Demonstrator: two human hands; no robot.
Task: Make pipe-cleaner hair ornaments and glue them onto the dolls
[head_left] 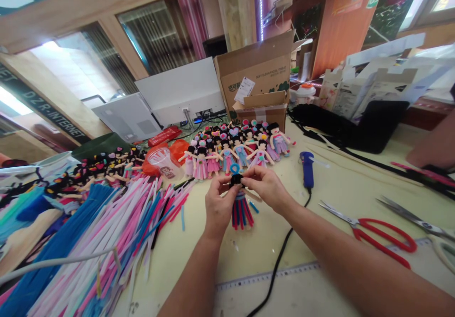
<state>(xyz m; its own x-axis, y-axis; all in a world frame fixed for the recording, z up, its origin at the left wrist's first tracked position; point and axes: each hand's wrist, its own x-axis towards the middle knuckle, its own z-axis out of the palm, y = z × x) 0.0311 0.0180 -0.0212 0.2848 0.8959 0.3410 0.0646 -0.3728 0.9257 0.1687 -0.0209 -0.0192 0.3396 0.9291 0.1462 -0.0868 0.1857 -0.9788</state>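
Observation:
Between my two hands is a pipe-cleaner doll (241,210) with black hair, a blue loop on top of its head and a skirt of blue and pink strips. My left hand (221,203) pinches the doll at its head from the left. From the right, the fingertips of my right hand (265,186) close on the head near the blue loop. A short blue pipe-cleaner piece (253,207) lies on the table beside the skirt. Just beyond my hands stand several finished dolls (227,156) in pink and blue skirts.
Bundles of coloured pipe cleaners (88,241) cover the left side. A blue glue gun (306,170) with a black cord lies to the right, near red-handled scissors (369,231) and a second pair of scissors (419,220). A cardboard box (258,70) stands behind.

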